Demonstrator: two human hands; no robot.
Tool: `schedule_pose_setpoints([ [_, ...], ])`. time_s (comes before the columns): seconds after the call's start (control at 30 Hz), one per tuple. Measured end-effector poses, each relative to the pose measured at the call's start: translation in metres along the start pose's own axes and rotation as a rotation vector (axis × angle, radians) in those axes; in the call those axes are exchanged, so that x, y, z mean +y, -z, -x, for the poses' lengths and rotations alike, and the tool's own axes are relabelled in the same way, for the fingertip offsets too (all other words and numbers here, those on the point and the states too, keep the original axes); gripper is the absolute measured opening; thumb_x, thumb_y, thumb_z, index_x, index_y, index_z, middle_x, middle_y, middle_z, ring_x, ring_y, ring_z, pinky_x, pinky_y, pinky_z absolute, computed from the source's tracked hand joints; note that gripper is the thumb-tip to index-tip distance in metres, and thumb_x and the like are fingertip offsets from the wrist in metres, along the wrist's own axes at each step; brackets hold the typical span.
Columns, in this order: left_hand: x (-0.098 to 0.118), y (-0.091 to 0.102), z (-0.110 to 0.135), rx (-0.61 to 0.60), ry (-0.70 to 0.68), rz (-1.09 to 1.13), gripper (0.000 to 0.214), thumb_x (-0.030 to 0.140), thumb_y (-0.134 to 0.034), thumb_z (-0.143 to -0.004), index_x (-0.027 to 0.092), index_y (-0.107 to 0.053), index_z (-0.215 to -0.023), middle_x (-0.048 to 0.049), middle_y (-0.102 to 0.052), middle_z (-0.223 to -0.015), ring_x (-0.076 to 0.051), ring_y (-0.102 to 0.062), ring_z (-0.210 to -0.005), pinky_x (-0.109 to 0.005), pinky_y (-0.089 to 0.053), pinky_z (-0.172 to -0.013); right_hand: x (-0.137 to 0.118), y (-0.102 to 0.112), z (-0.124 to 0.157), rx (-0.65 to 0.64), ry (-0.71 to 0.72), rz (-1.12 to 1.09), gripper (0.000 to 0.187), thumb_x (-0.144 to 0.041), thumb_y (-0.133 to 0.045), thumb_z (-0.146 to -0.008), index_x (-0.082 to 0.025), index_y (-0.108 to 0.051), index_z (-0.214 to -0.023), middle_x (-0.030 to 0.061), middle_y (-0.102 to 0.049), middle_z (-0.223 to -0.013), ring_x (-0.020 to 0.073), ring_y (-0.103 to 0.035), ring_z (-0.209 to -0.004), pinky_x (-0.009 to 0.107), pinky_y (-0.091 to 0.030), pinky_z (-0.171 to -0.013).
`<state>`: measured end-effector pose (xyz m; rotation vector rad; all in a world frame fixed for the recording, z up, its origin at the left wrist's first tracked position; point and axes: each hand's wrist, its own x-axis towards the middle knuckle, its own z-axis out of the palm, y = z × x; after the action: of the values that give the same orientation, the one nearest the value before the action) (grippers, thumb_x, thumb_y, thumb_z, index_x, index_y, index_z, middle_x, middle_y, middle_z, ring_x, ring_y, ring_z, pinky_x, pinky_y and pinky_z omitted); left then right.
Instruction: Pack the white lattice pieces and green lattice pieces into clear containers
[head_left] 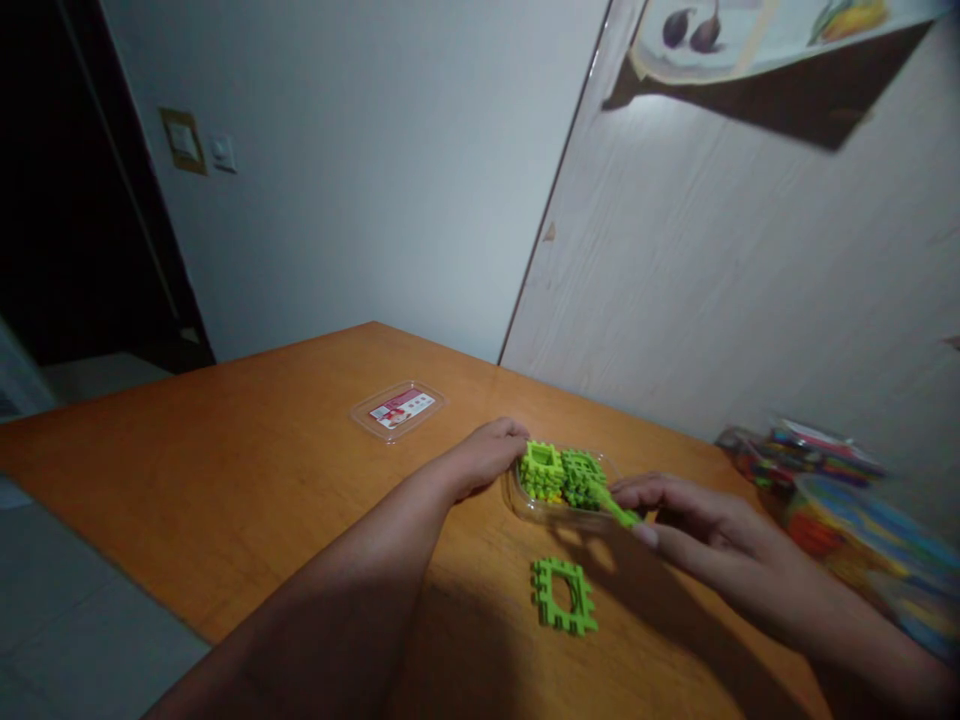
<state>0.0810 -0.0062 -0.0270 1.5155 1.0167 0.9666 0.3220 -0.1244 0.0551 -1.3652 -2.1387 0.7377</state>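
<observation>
A clear plastic container (529, 510) holds stacks of interlocking building pieces: a yellow-green stack (541, 470) on the left and a darker green stack (581, 475) on the right. My left hand (491, 450) grips the container's left side, its fingertips partly hidden by the rim. Pinched between the thumb and fingers of my right hand (675, 515) is a green interlocking piece (619, 512), tilted over the container's right end. One more green square piece (562, 597), with a round hole and notched edges, lies flat on the wooden table (300, 470) in front of the container.
A clear lid (401, 408) with a printed label lies further left on the table. At the right edge stand a blurred tub of colourful things (870, 540) and some packets (810, 455). A wall (360, 200) borders the table's far side.
</observation>
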Motion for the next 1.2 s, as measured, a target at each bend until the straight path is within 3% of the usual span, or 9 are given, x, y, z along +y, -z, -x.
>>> schedule_pose_setpoints([
  [0.2, 0.001, 0.001, 0.0, 0.006, 0.006, -0.014, 0.026, 0.028, -0.056, -0.073, 0.015, -0.063, -0.094, -0.0035, -0.063, -0.087, -0.016, -0.055, -0.08, -0.026, -0.041, -0.07, 0.016, -0.007, -0.017, 0.052, -0.055, -0.194, 0.047, -0.056, -0.043, -0.099, -0.019, -0.064, -0.081, 0.0032, -0.061, -0.072, 0.0146, -0.055, -0.063, 0.026, -0.046, -0.055],
  [0.43, -0.005, 0.0, -0.003, -0.001, -0.001, -0.003, 0.025, 0.03, -0.057, -0.074, 0.016, -0.062, -0.094, -0.0027, -0.061, -0.085, -0.016, -0.055, -0.08, -0.026, -0.041, -0.069, 0.015, -0.013, -0.031, 0.037, -0.036, 0.063, 0.046, -0.056, -0.037, -0.101, -0.021, -0.062, -0.085, 0.003, -0.064, -0.073, 0.0162, -0.059, -0.063, 0.029, -0.045, -0.059],
  [0.7, -0.002, 0.0, -0.001, -0.003, -0.007, 0.006, 0.025, 0.03, -0.055, -0.075, 0.016, -0.062, -0.095, -0.0035, -0.062, -0.089, -0.016, -0.055, -0.082, -0.026, -0.042, -0.071, 0.0, -0.015, -0.048, -0.048, 0.198, 0.407, 0.036, -0.04, -0.042, -0.102, -0.021, -0.06, -0.077, 0.0035, -0.061, -0.075, 0.0171, -0.057, -0.07, 0.03, -0.041, -0.065],
  [1.03, -0.003, 0.001, -0.002, -0.025, -0.014, -0.02, 0.024, 0.027, -0.053, -0.075, 0.015, -0.063, -0.094, -0.0037, -0.062, -0.089, -0.016, -0.054, -0.082, -0.026, -0.041, -0.071, 0.003, -0.03, -0.062, -0.141, 0.28, 0.419, 0.029, -0.033, -0.048, -0.101, -0.018, -0.07, -0.088, 0.0052, -0.063, -0.084, 0.0167, -0.058, -0.077, 0.029, -0.043, -0.07],
  [1.2, -0.004, 0.0, -0.002, -0.016, -0.023, -0.018, 0.024, 0.029, -0.054, -0.076, 0.015, -0.062, -0.095, -0.0033, -0.062, -0.089, -0.016, -0.055, -0.082, -0.026, -0.042, -0.071, 0.002, -0.035, -0.059, -0.167, 0.293, 0.386, 0.032, -0.031, -0.047, -0.101, -0.019, -0.069, -0.082, 0.0044, -0.063, -0.08, 0.0173, -0.056, -0.078, 0.03, -0.043, -0.073],
])
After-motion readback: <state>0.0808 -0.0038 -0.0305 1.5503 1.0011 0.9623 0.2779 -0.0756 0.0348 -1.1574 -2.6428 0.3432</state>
